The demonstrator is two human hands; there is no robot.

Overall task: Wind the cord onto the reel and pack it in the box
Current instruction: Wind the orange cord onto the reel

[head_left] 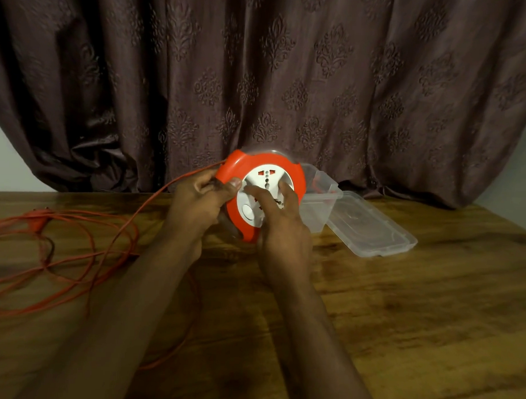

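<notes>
Two hands hold the reel (268, 193) upright above the bench (401, 308): the left hand (199, 203) grips its orange rim, the right hand (280, 226) curls its fingers onto the white socket face. Most of the cord (84, 246) lies loose at left, unwound. The box (321, 201) waits behind, lid (374, 227) off.
</notes>
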